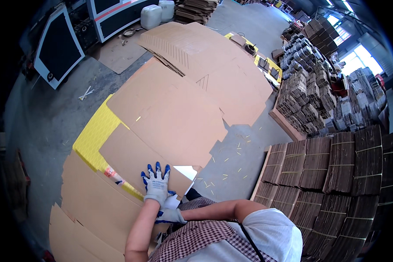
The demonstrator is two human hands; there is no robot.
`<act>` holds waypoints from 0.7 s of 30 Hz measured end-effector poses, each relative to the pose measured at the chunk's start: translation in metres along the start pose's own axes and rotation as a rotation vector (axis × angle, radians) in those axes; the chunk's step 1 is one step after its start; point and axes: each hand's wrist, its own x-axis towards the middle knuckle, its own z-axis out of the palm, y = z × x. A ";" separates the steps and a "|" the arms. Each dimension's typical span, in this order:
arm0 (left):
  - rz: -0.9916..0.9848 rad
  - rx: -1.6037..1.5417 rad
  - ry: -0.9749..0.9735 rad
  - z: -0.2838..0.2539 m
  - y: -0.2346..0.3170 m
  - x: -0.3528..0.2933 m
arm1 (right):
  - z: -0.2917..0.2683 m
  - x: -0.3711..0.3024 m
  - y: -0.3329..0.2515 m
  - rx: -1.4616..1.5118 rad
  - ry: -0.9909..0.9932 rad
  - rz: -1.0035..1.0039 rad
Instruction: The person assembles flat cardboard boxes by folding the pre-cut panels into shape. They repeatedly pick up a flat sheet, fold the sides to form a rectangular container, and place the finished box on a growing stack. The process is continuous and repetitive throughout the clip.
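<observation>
My left hand (156,185), in a grey glove with blue fingertips, lies flat with spread fingers on a brown cardboard sheet (126,150). My right hand (174,216), gloved alike, reaches across below the left wrist, close to the sheet's near edge. Its fingers are partly hidden, so whether they grip anything does not show. Beside the left thumb is a small white piece (172,202), and another white patch (187,172) shows at the sheet's right corner. Under the sheet, a yellow patterned surface (96,135) sticks out on the left, with a red-and-white item (113,174) on it.
More cardboard sheets lie at the near left (91,201) and beyond (214,61). Strapped cardboard bundles (323,161) stand at the right, with stacked pieces (305,91) farther back. Yellow scraps (225,177) litter the floor. A machine (59,48) and white jugs (152,17) stand far left.
</observation>
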 end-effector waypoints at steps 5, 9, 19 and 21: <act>-0.043 0.022 0.005 0.002 0.012 0.003 | 0.002 0.005 0.000 -0.032 -0.025 0.035; -0.008 0.022 0.048 0.005 0.015 0.000 | -0.006 0.002 0.000 -0.037 -0.019 0.056; -0.173 -0.337 0.908 -0.013 -0.055 -0.066 | -0.044 0.008 -0.039 0.089 0.059 0.345; -0.285 -0.368 0.976 -0.010 -0.076 -0.070 | -0.025 -0.001 -0.017 0.758 0.201 0.454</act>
